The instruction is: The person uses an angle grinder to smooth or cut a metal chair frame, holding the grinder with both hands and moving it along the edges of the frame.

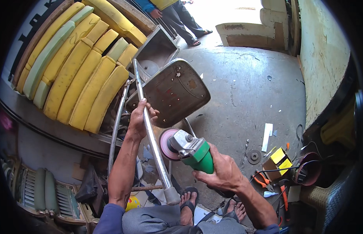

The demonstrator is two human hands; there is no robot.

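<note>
My left hand [141, 117] is wrapped round a chrome metal tube [151, 136], a leg of a chair frame with a grey rubber cap [171, 195] at its near end. In my right hand [224, 171] is a green angle grinder [201, 156]. Its pinkish disc [169, 144] stands close to the right side of the tube; whether they touch I cannot tell. Beyond my left hand the chair's dark seat panel [173, 91] shows its worn underside. A second chrome tube [118, 124] runs left of my forearm.
Yellow and green foam cushions [82, 74] are stacked at the left. To the right lie a round disc [254, 156], orange-handled pliers [262, 180], a yellow box [278, 158] and a white strip [267, 137] on the concrete floor [244, 85]. Another person [175, 17] stands at the back.
</note>
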